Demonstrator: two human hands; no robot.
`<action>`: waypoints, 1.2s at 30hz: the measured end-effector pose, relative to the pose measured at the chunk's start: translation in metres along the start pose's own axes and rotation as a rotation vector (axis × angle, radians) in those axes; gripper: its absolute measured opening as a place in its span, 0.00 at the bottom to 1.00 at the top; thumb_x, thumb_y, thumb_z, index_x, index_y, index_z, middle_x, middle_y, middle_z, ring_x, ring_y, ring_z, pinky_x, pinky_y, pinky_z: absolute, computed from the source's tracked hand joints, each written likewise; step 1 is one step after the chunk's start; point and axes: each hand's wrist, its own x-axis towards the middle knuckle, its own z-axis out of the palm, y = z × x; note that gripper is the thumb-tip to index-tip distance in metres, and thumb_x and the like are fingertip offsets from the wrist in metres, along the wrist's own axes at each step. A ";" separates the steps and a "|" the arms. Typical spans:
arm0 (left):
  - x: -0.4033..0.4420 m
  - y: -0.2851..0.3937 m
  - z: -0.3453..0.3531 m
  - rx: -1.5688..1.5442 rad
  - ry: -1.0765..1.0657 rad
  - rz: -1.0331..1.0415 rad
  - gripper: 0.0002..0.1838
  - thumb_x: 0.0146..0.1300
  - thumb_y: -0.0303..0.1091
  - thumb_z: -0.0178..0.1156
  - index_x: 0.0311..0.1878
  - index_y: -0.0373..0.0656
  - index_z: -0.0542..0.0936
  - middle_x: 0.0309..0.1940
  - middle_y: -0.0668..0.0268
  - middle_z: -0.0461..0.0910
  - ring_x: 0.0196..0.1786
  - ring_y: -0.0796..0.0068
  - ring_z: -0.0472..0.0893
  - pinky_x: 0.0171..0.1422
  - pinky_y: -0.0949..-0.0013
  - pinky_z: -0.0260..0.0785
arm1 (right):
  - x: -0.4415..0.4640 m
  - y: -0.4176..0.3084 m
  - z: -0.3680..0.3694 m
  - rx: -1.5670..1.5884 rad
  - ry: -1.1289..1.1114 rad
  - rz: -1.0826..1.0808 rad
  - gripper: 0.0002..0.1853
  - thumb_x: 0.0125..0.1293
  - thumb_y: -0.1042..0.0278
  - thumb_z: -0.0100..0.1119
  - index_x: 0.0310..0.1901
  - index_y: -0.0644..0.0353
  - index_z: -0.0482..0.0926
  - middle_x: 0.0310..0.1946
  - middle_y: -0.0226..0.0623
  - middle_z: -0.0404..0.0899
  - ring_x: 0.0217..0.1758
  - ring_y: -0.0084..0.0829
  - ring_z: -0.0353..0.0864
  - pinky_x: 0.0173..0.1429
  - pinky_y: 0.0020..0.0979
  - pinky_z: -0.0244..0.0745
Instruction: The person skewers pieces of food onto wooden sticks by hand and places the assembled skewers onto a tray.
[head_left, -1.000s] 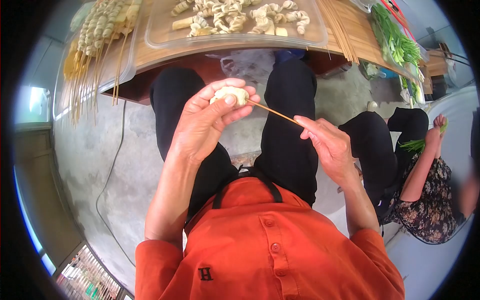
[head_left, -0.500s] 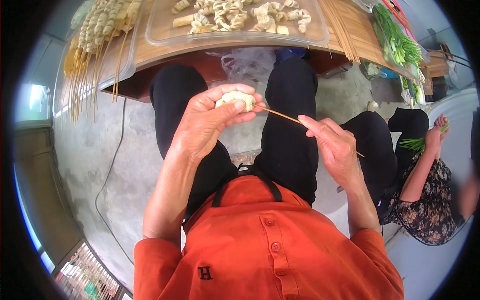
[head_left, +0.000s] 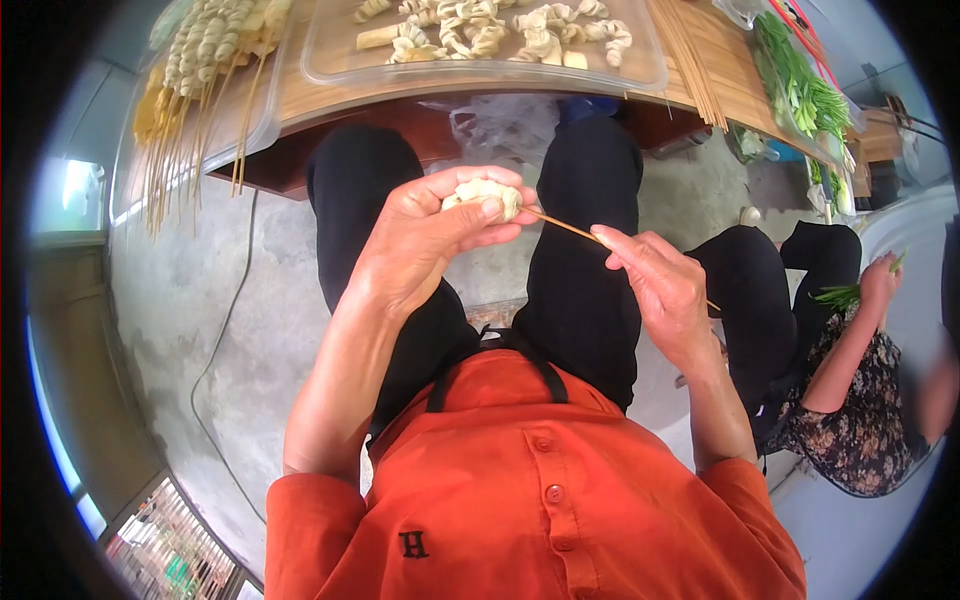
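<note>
My left hand (head_left: 405,235) is closed round a pale, coiled piece of food (head_left: 485,194) that looks like tofu skin, thumb across its near side. A thin bamboo skewer (head_left: 563,226) meets the right end of the coil; how deep its tip goes is hidden. Between thumb and fingers my right hand (head_left: 662,290) pinches the skewer partway along, and its back end sticks out past the hand. Both hands are above my lap, in front of the table.
On the wooden table (head_left: 300,105) stands a clear tray (head_left: 480,80) of similar coils. Filled skewers (head_left: 205,50) overhang the left tray. Loose skewers (head_left: 690,65) and leafy greens (head_left: 800,80) lie to the right. Beside me, a seated person's hand (head_left: 880,285) holds green stalks.
The view has shifted slightly. My right hand is a little closer to my left, and less skewer shows between them. The other person's hand with the green stalks has moved.
</note>
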 end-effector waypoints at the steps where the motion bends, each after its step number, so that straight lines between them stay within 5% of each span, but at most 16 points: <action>1: -0.001 0.000 0.001 0.000 0.001 0.001 0.16 0.67 0.30 0.61 0.55 0.34 0.78 0.51 0.53 0.82 0.51 0.63 0.84 0.56 0.66 0.79 | 0.000 0.001 0.000 0.018 0.000 0.008 0.24 0.59 0.90 0.53 0.56 0.61 0.80 0.31 0.42 0.79 0.32 0.33 0.82 0.35 0.30 0.77; 36: 0.008 0.000 0.018 0.121 -0.021 0.014 0.17 0.68 0.35 0.62 0.55 0.35 0.79 0.51 0.54 0.82 0.52 0.64 0.84 0.54 0.69 0.79 | 0.003 0.015 -0.010 -0.008 -0.026 0.007 0.25 0.57 0.91 0.53 0.55 0.60 0.81 0.33 0.43 0.81 0.34 0.33 0.85 0.36 0.29 0.78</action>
